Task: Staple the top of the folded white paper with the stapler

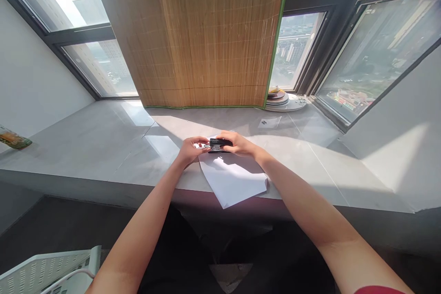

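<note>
On the sill, a black stapler (216, 143) is held between my two hands, above white paper (234, 179). My right hand (241, 143) is closed around its right part, fingers on top and thumb along the near side. My left hand (191, 151) is closed in a pinch at the stapler's left end, where a small silvery part shows between the fingers. What that part is I cannot make out. One corner of the paper hangs over the sill's front edge. A small clear packet with dark pieces in it (269, 123) lies beyond my right hand.
A bamboo blind (206, 36) hangs at the sill's back edge. Stacked plates (280, 101) stand at the back right, by the window. A colourful food packet (14, 138) lies far left. Below left is a pale perforated plastic basket or rack (51, 266).
</note>
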Available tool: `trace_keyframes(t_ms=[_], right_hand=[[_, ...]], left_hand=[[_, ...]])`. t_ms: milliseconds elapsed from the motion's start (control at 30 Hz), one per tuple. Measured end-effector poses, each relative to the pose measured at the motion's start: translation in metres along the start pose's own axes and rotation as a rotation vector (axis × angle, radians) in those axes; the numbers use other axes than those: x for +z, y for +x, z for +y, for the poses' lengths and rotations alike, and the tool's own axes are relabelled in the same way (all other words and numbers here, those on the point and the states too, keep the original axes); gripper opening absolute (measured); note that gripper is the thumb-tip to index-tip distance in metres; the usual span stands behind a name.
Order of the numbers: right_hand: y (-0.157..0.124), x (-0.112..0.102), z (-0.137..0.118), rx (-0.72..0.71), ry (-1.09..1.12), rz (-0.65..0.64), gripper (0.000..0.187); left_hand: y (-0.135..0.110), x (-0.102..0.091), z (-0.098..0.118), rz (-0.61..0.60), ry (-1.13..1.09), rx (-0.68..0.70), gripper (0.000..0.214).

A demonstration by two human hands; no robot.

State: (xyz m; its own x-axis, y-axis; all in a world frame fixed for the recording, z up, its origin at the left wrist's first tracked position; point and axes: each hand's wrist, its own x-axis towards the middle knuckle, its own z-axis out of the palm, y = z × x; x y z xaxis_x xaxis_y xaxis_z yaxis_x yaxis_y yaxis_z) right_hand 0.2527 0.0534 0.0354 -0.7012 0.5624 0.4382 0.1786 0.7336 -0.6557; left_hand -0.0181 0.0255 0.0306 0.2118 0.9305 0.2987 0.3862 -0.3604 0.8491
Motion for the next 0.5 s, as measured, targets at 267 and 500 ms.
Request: trace_keyframes(t_ms=[267, 500], right_hand=[[-0.001, -0.005, -0.001, 0.017, 0.020, 0.009, 0.039], [-0.004, -0.012, -0.004, 0.052, 0.026, 0.034, 0.037]], left_hand=[[-0.002, 0.000, -0.003, 0.008, 0.008, -0.007, 0.036], [-0.002, 0.000, -0.002, 0.032, -0.001, 0.002, 0.034]])
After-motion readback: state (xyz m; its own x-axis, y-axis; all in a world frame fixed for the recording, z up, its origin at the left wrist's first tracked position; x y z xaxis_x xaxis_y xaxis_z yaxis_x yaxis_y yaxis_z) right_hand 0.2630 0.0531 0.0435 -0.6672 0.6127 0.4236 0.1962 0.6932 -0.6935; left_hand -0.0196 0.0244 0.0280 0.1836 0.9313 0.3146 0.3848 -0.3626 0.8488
